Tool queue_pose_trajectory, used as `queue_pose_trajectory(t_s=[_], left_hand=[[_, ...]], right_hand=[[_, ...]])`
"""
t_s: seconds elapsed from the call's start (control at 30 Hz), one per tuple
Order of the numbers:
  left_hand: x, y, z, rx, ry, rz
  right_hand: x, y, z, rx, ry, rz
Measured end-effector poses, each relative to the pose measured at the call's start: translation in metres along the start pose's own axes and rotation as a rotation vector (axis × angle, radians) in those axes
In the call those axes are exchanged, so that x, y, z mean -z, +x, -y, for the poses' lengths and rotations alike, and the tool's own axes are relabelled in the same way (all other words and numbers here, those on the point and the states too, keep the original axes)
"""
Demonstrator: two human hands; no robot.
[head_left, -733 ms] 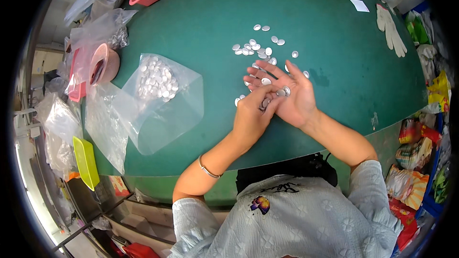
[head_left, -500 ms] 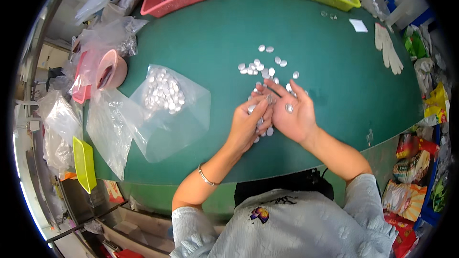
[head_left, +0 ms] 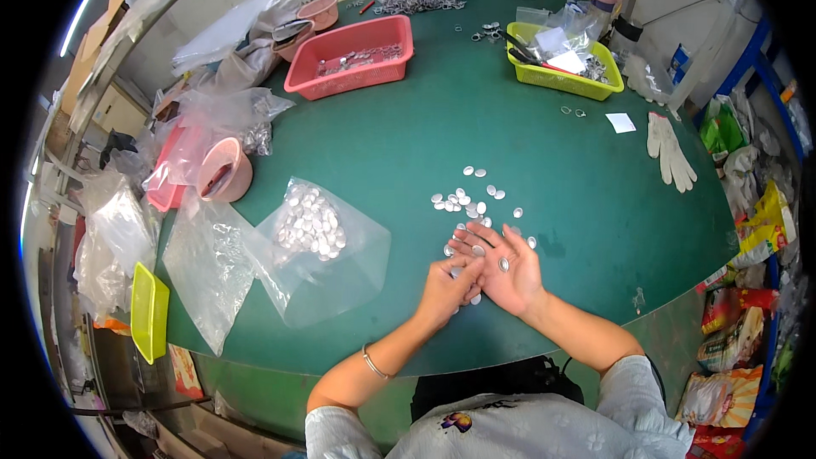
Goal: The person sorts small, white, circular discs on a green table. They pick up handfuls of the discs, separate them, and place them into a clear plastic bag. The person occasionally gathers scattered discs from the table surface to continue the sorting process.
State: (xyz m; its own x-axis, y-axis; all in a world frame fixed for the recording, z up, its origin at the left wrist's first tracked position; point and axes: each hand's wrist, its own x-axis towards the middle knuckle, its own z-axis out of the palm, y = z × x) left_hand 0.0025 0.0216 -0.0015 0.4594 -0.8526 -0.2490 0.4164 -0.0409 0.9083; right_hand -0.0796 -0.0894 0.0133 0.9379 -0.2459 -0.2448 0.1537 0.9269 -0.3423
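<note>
From my end I see the left grip (head_left: pixel 444 296) curled in narrow, its fingers and thumb closed on a silver disc (head_left: pixel 456 272). The right grip (head_left: pixel 515 279) is spread wide, palm up, just beside it; a second disc (head_left: pixel 503 264) lies on its palm, and a third (head_left: pixel 478 251) sits by its fingers, near the left fingertips.

Taking the hands as my dial's centre, loose discs (head_left: pixel 460 199) are scattered over the green desk (head_left: pixel 569 178) toward twelve, some close to the right fingers. Near ten I have a clear bag (head_left: pixel 361 268) lying flat, with a heap of similar discs (head_left: pixel 313 223) at its far end. Further out at ten, a pink cup (head_left: pixel 240 177) holds something dark that I cannot make out. At eleven, a pink basket (head_left: pixel 365 78) has small metal pieces (head_left: pixel 361 59) spread along its floor. Toward one, a yellow-green basket (head_left: pixel 561 82) carries clear plastic, white slips (head_left: pixel 567 62) and more metal bits (head_left: pixel 595 70). A white glove (head_left: pixel 671 153) lies at two.
</note>
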Motion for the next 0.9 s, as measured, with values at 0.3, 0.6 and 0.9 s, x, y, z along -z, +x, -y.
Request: queue_pose_trajectory(t_s=[0.3,0.6,0.9], left_hand=[[-0.017,-0.01,0.0,-0.508,0.857,-0.017],[-0.006,0.0,0.0,-0.261,0.331,-0.029],[0.005,0.005,-0.008,0.031,-0.509,0.194]], right_hand=[[0.002,0.001,-0.01,0.107,-0.273,-0.067],[0.007,0.002,-0.006,0.006,-0.135,-0.072],[0.011,0.005,-0.002,-0.028,0.009,-0.103]])
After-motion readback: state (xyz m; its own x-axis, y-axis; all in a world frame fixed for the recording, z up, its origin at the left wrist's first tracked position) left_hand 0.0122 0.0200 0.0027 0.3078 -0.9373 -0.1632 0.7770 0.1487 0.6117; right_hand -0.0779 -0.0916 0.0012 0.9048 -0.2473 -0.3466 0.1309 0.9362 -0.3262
